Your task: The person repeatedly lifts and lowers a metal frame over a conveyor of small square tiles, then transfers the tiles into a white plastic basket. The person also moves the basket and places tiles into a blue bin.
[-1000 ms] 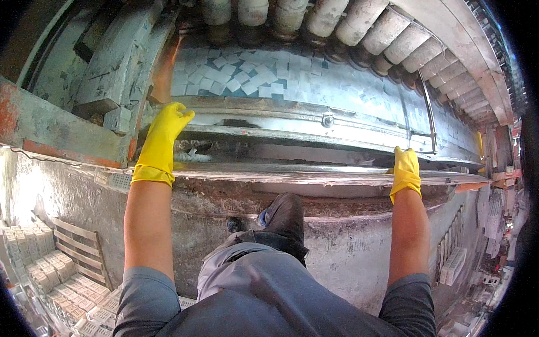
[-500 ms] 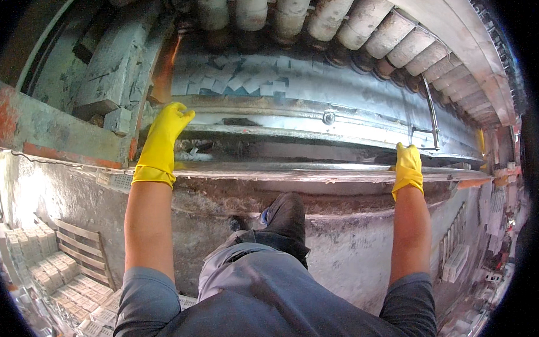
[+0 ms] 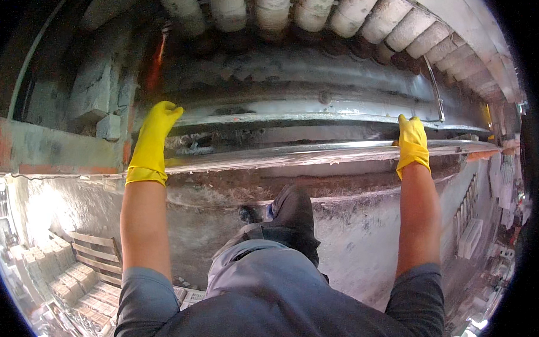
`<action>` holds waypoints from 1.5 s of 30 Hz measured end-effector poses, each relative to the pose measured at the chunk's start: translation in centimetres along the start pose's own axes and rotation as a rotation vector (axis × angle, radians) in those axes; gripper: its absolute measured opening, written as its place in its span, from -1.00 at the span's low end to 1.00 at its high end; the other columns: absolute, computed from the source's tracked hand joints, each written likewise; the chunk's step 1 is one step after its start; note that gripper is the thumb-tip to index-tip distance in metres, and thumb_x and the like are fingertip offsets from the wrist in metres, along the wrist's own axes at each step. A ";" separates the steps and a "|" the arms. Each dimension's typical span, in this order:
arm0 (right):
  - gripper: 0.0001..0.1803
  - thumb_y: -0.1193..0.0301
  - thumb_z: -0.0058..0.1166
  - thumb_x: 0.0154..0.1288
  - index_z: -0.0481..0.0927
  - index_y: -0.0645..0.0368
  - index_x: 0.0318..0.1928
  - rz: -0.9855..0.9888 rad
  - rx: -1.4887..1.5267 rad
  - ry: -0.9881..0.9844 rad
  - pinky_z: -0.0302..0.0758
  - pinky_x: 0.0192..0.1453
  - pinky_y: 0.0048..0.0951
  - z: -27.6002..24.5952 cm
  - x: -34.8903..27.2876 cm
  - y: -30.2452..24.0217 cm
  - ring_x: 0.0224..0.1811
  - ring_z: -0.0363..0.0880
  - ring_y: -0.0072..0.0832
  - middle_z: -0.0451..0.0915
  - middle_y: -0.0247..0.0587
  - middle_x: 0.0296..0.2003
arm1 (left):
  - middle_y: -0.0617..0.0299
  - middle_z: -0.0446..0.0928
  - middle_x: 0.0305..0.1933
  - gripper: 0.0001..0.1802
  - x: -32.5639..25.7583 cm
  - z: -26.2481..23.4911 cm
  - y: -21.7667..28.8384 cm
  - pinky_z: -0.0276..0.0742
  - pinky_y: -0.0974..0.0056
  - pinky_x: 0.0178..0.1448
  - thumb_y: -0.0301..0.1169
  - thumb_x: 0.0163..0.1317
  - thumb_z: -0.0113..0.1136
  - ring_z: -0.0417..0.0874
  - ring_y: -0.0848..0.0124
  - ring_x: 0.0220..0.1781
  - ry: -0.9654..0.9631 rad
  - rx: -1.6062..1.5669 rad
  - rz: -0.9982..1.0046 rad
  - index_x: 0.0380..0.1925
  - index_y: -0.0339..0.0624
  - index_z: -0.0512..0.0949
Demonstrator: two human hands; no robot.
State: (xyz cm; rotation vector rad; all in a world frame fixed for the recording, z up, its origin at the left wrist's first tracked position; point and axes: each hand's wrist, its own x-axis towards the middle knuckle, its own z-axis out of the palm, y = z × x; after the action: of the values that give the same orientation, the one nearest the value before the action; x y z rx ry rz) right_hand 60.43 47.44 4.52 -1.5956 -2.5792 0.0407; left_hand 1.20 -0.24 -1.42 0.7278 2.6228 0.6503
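Observation:
My left hand (image 3: 156, 128), in a yellow rubber glove, is closed at the left end of a long grey metal panel (image 3: 267, 109), its fingers curled over the near edge. Far to the right, my right hand (image 3: 411, 137), gloved the same way, is closed on that edge. The panel spans the width between my hands and looks wet and shiny. A thin metal rod handle (image 3: 436, 91) stands at its right part, beyond my right hand. The undersides of my fingers are hidden.
Thick pale cylinders (image 3: 273, 11) hang in a row above the panel. A shiny metal rail (image 3: 269, 159) runs across in front of me. Left stands a rusty frame (image 3: 49, 146) with grey blocks. Stacked pale crates (image 3: 66, 282) and a wooden pallet (image 3: 94, 252) are at lower left.
The panel has tilted and darkened; the scattered pale square pieces seen on it before no longer show. My hands have stayed at its edge, the right one shifted slightly up.

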 end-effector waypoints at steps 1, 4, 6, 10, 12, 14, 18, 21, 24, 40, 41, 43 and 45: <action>-0.39 0.01 0.05 0.54 0.55 0.42 0.13 -0.040 -0.040 0.002 0.65 -0.13 -0.03 -0.4 -0.2 -0.4 -0.18 0.76 0.08 0.65 0.29 -0.02 | -0.06 0.78 0.07 -0.39 0.0 0.0 0.1 0.62 0.04 0.28 0.06 0.26 0.46 0.78 0.05 0.17 -0.006 0.005 0.010 0.10 -0.20 0.71; -0.37 -0.03 0.03 0.52 0.58 0.40 0.12 0.348 0.377 -0.036 0.59 0.03 0.01 -0.9 0.1 -2.9 -0.03 0.70 0.17 0.65 0.33 0.02 | -0.07 0.78 0.07 -0.38 0.4 -0.1 -0.8 0.64 0.06 0.25 0.04 0.27 0.46 0.80 0.04 0.15 -0.007 -0.017 0.035 0.11 -0.24 0.71; -0.33 -0.08 0.00 0.50 0.63 0.36 0.12 0.358 0.295 -0.042 0.53 0.22 0.05 -1.1 0.3 -3.2 0.17 0.63 0.22 0.66 0.34 0.10 | -0.09 0.78 0.07 -0.38 0.8 0.7 -2.4 0.65 0.07 0.24 0.02 0.27 0.46 0.80 0.05 0.15 0.001 -0.080 0.041 0.11 -0.27 0.71; -0.28 -0.15 -0.03 0.51 0.67 0.34 0.11 0.295 0.128 -0.009 0.51 0.32 0.09 -1.2 0.0 -3.0 0.26 0.60 0.24 0.68 0.32 0.14 | -0.09 0.78 0.08 -0.41 1.4 0.5 -3.1 0.64 0.09 0.24 -0.03 0.29 0.46 0.80 0.11 0.15 -0.017 -0.094 -0.007 0.11 -0.30 0.71; -0.28 -0.17 -0.06 0.53 0.69 0.32 0.08 0.269 0.095 0.035 0.54 0.28 0.10 -1.2 -0.7 -3.2 0.22 0.63 0.23 0.69 0.30 0.12 | 0.07 0.80 -0.04 -0.50 1.8 0.6 -4.1 0.67 0.18 0.11 -0.12 0.28 0.55 0.79 0.26 -0.02 -0.007 -0.083 0.041 0.05 -0.27 0.72; -0.31 -0.16 -0.07 0.55 0.70 0.28 0.05 0.325 0.039 0.062 0.56 0.25 0.10 -1.9 -1.1 -3.9 0.17 0.67 0.19 0.72 0.26 0.08 | 0.06 0.79 -0.05 -0.49 1.0 0.9 -2.1 0.66 0.19 0.10 -0.12 0.26 0.56 0.78 0.29 0.00 0.044 -0.087 0.108 0.04 -0.27 0.72; -0.36 -0.18 -0.05 0.52 0.76 0.15 -0.02 0.203 -0.069 0.116 0.63 0.14 0.14 1.5 0.1 -2.7 0.11 0.74 0.09 0.77 0.14 0.03 | -0.04 0.77 0.00 -0.45 0.6 -0.4 -2.5 0.66 0.14 0.16 -0.11 0.35 0.45 0.79 0.18 0.00 0.070 -0.082 0.113 0.12 -0.36 0.68; -0.41 -0.17 0.00 0.50 0.78 0.06 0.01 0.436 0.033 0.048 0.63 0.05 0.23 -2.3 0.0 -6.0 0.12 0.76 0.02 0.79 0.02 0.04 | -0.02 0.70 0.19 -0.49 -2.2 -1.3 0.7 0.55 0.17 0.35 -0.22 0.44 0.38 0.70 0.21 0.22 0.082 -0.052 0.180 0.24 -0.33 0.62; -0.44 -0.17 0.01 0.50 0.79 -0.01 0.05 0.531 0.130 -0.022 0.55 0.16 0.42 -3.8 -0.4 -6.5 0.17 0.75 0.00 0.79 -0.07 0.09 | -0.01 0.68 0.21 -0.49 -5.7 -2.7 3.0 0.51 0.18 0.38 -0.18 0.49 0.35 0.67 0.24 0.23 0.102 -0.163 0.129 0.28 -0.29 0.60; -0.64 0.08 0.37 0.15 0.60 0.08 -0.37 0.274 0.305 0.657 0.58 -0.12 0.16 -1.3 0.0 0.9 -0.22 0.66 0.09 0.69 -0.04 -0.35 | -0.31 0.62 0.30 -0.28 -0.1 -2.6 -10.3 0.51 -0.04 0.40 0.05 0.43 0.30 0.64 -0.20 0.32 0.526 0.366 0.063 0.23 -0.46 0.59; -0.64 0.07 0.37 0.15 0.60 0.08 -0.37 0.279 0.275 0.700 0.58 -0.11 0.16 -1.3 0.6 2.4 -0.20 0.66 0.09 0.69 -0.03 -0.33 | -0.31 0.63 0.29 -0.28 0.4 -2.7 -9.7 0.52 -0.04 0.39 0.05 0.43 0.30 0.64 -0.21 0.31 0.512 0.406 0.087 0.22 -0.47 0.60; -0.61 0.05 0.37 0.18 0.66 0.11 -0.27 0.332 0.227 0.644 0.62 0.00 0.09 -1.1 1.6 4.6 -0.06 0.69 0.06 0.73 0.00 -0.17 | -0.30 0.64 0.27 -0.29 -0.4 -3.0 -8.4 0.54 -0.03 0.37 0.05 0.44 0.29 0.66 -0.22 0.29 0.426 0.480 0.122 0.21 -0.48 0.61; -0.58 0.03 0.37 0.20 0.73 0.12 -0.19 0.416 0.229 0.426 0.64 0.05 0.07 -3.1 2.1 4.4 0.01 0.72 0.06 0.76 0.02 -0.12 | -0.30 0.64 0.27 -0.30 -1.6 -3.4 -8.7 0.54 -0.03 0.38 0.04 0.46 0.26 0.66 -0.22 0.29 0.386 0.492 0.134 0.22 -0.47 0.61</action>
State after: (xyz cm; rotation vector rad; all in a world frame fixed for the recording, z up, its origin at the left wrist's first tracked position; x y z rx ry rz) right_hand 63.74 51.19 7.45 -1.7890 -1.8340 0.0247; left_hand -2.41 -8.91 -2.73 1.0071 3.1607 0.1790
